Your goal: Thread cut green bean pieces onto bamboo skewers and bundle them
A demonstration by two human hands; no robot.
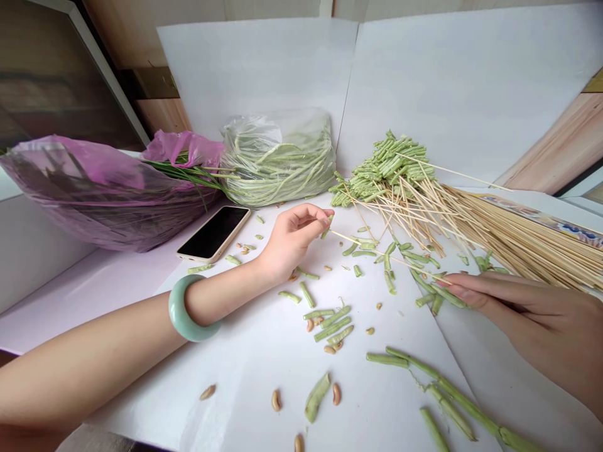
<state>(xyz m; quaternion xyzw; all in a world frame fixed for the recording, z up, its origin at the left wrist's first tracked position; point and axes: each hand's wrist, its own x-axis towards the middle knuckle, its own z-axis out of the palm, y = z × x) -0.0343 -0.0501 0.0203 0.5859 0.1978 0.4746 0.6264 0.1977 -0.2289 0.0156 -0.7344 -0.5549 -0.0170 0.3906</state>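
A bamboo skewer (386, 256) is being pinched by the right hand (518, 307), its tip meeting a cut long-bean piece (326, 227) clamped by the left hand (292, 242) above the counter (245, 370); the piece could be split if the skewer is pushed off-centre.

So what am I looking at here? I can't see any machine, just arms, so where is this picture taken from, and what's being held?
There's no machine: these are a person's two bare hands, filmed by one camera worn on their head, looking forward and down. The left hand, with a pale green bangle on its wrist, pinches a small piece of green bean. The right hand holds a thin bamboo skewer that reaches toward that piece. On the white surface lie cut bean pieces, loose seeds, a phone, a bundle of skewers, a heap of skewered bean pieces and long beans in a clear bag.
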